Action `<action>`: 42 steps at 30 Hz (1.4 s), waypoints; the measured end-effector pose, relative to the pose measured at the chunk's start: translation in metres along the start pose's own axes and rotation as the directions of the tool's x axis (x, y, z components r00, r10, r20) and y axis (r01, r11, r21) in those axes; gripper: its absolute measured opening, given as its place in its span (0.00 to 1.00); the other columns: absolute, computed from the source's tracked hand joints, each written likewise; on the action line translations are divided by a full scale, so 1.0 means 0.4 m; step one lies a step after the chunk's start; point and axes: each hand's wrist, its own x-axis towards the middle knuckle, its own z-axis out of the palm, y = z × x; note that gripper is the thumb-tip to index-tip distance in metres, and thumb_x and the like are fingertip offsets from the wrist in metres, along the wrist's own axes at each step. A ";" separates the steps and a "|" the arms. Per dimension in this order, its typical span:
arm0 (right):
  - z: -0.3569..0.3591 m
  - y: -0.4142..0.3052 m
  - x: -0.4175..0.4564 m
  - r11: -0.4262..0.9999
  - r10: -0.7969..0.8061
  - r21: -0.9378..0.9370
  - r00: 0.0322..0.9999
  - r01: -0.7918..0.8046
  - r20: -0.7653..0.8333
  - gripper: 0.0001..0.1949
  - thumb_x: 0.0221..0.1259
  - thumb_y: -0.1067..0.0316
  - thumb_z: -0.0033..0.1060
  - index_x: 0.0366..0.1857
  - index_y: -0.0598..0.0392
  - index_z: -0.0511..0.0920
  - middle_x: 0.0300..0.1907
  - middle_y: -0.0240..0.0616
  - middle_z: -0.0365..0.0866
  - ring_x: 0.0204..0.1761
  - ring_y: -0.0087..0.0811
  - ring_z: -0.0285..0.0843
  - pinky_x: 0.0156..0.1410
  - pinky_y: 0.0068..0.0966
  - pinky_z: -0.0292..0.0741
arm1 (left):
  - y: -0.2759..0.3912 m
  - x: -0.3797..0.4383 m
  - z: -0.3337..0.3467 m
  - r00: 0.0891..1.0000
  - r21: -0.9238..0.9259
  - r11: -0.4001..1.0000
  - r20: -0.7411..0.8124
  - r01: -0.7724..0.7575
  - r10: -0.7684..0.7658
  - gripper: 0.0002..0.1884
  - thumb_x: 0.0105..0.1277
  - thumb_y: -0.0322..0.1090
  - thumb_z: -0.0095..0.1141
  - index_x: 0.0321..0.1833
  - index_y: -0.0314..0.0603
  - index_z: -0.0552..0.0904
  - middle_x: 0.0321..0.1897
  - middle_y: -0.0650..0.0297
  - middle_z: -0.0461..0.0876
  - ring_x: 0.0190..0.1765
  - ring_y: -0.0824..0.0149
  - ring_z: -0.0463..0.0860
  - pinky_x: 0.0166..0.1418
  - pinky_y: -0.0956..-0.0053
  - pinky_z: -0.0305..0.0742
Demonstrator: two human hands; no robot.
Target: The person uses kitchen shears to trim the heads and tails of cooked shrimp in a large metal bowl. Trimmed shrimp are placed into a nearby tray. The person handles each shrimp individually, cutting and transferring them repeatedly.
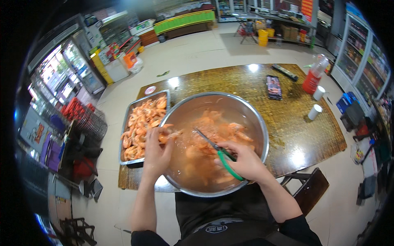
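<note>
My left hand [157,150] pinches an orange shrimp [167,135] between thumb and fingers, over the left rim of a large round metal basin [267,135]. Cloudy water fills the basin, with more shrimp [240,130] lying in it. In my right hand [243,160] are scissors with green handles [227,164], their blades pointing up and left over the water; they look closed. Left of the basin stands a rectangular metal tray [122,153] heaped with orange shrimp [144,120].
On the wooden table [289,123], right of the basin, lie a phone [274,87] and a dark remote-like object [284,72]. Two white cylinders [315,112] and a red bottle [314,77] stand near its right edge. A wooden chair [311,190] is close by my right arm.
</note>
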 end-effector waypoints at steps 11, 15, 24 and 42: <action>0.016 -0.007 -0.005 0.919 -0.147 -0.340 0.973 0.201 0.177 0.24 0.59 0.52 0.80 0.57 0.51 0.86 0.42 0.40 0.90 0.44 0.42 0.87 0.55 0.37 0.67 | 0.042 -0.034 -0.012 0.815 -0.619 0.578 0.188 0.532 -0.549 0.17 0.76 0.24 0.61 0.65 0.32 0.76 0.50 0.62 0.84 0.50 0.75 0.83 0.58 0.77 0.81; 0.020 -0.002 0.002 0.899 -0.094 -0.421 0.991 0.125 0.095 0.24 0.59 0.53 0.79 0.57 0.50 0.86 0.43 0.40 0.89 0.49 0.43 0.86 0.57 0.40 0.65 | 0.059 -0.041 -0.026 0.846 -0.674 0.563 0.178 0.478 -0.503 0.15 0.77 0.24 0.60 0.63 0.33 0.77 0.50 0.64 0.85 0.50 0.75 0.82 0.58 0.76 0.80; 0.013 -0.012 -0.006 0.810 -0.273 -0.544 0.962 0.220 -0.018 0.24 0.60 0.54 0.79 0.58 0.50 0.85 0.46 0.41 0.86 0.56 0.42 0.81 0.62 0.39 0.61 | 0.049 -0.064 0.005 0.887 -0.654 0.625 0.166 0.426 -0.431 0.14 0.77 0.23 0.59 0.62 0.37 0.81 0.51 0.66 0.85 0.51 0.76 0.81 0.59 0.79 0.77; 0.023 -0.011 0.004 0.823 -0.276 -0.498 0.959 0.273 0.069 0.26 0.57 0.57 0.81 0.61 0.47 0.85 0.44 0.40 0.84 0.54 0.43 0.80 0.60 0.39 0.64 | 0.044 -0.040 -0.006 0.786 -0.706 0.378 0.426 0.599 -0.449 0.23 0.82 0.30 0.59 0.75 0.31 0.74 0.55 0.60 0.86 0.50 0.74 0.84 0.54 0.76 0.81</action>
